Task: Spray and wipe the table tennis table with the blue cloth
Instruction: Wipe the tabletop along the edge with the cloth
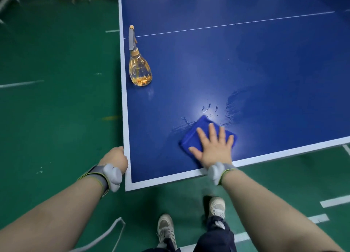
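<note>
Right hand (213,149) flat, grip apart, pressing blue cloth (190,138) to desk (265,62) for wiping. Left hand (113,158) grip clamped on desk edge, likely bracing. Spray bottle (140,70) parked upright by same edge.

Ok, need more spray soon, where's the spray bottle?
In the head view the spray bottle stands near the left edge of the table tennis table, beyond the left hand gripping that edge, left of the blue cloth.

Blue cloth (191,136), blue table (246,62) – white edges, amber spray bottle (140,70), green floor (56,100)
</note>
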A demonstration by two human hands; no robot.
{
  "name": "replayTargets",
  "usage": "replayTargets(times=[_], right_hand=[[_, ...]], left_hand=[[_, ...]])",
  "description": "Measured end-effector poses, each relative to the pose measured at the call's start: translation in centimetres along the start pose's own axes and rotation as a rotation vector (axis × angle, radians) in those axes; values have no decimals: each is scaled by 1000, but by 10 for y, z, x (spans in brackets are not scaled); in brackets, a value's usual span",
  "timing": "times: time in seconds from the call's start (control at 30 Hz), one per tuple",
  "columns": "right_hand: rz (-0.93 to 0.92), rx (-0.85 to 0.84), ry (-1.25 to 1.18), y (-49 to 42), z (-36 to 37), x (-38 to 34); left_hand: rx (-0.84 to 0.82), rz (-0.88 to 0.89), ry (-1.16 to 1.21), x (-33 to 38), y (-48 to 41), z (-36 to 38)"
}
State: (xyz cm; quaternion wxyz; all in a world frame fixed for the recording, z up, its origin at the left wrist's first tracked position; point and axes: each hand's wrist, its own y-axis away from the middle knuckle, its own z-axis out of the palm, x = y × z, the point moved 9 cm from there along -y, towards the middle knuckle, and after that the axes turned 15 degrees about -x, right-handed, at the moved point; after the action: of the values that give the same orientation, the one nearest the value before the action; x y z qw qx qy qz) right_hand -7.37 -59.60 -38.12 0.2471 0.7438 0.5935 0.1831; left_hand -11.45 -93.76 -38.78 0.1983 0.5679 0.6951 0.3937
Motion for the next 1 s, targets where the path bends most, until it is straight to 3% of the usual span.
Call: replayTargets(times=[0.13, 0.27, 0.4, 0.67, 0.8, 0.9, 1.0], right_hand=[[304, 13, -204, -6, -10, 90], [382, -4, -257, -5, -10, 81], [258, 22, -181, -5, -8, 20], [-347, -46, 203, 34, 31, -179], [-569, -79, 315, 43, 40, -216], [-567, -51, 338, 29, 29, -206], [-353, -35, 225, 1, 8, -163]], left_hand=[[-101, 1, -37, -10, -1, 9], [-158, 9, -28, -13, -5, 14], [-208, 12, 23, -10, -6, 14], [-181, 28, 76, -14, -2, 9], [-177, 123, 32, -11, 2, 6], [-197, 139, 44, -13, -2, 8], [-199, 146, 118, -19, -7, 6]])
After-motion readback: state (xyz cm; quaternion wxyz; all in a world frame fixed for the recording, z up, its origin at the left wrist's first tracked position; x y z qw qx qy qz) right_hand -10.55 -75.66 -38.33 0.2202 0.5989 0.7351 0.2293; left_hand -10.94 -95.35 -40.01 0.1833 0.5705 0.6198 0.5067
